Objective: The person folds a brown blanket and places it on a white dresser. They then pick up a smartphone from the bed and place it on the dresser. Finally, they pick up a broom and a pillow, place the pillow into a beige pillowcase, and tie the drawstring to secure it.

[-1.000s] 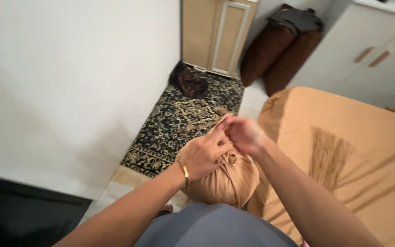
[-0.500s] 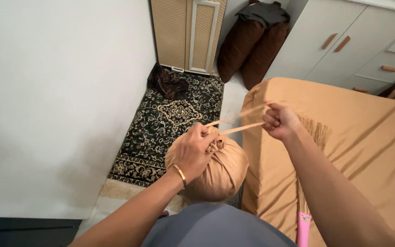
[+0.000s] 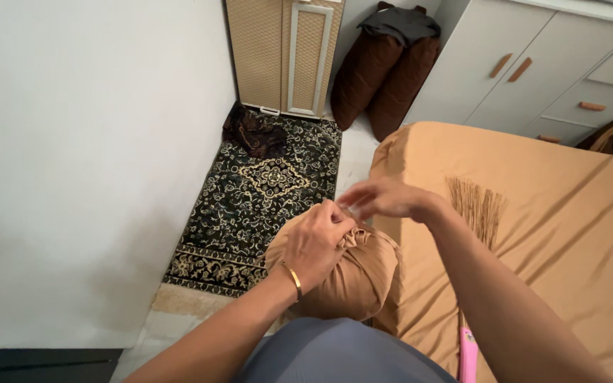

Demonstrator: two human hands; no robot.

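Two bare hands are seen meeting over one tan fabric bundle point(image 3: 352, 273), which is held up in front of the person's body, at the near edge of a bed covered with a tan sheet point(image 3: 569, 213). The left hand point(image 3: 317, 237) is laid over the top of the bundle with its fingers curled down and clenched on the gathered, bunched cloth at the bundle's crown; one thin gold bangle point(image 3: 294, 281) is worn at its wrist, and its forearm is stretched up from the lower left. The right hand point(image 3: 381, 198) is held just beyond and to the right of the left hand, palm down, with its fingertips pinched together close to the gathered cloth; whether anything is gripped between them cannot be told, since that hand is blurred. Its forearm is extended up from the lower right, across the sheet.

One broom point(image 3: 477, 213) with straw bristles and a pink handle is lain on the sheet just right of the right forearm. One dark patterned rug point(image 3: 250, 198) is spread on the floor beyond the left hand, with one dark crumpled cloth point(image 3: 250, 131) on its far end. Two brown cushions point(image 3: 384, 78) are leaned upright further off, beside one wicker-panelled cabinet point(image 3: 285, 53).
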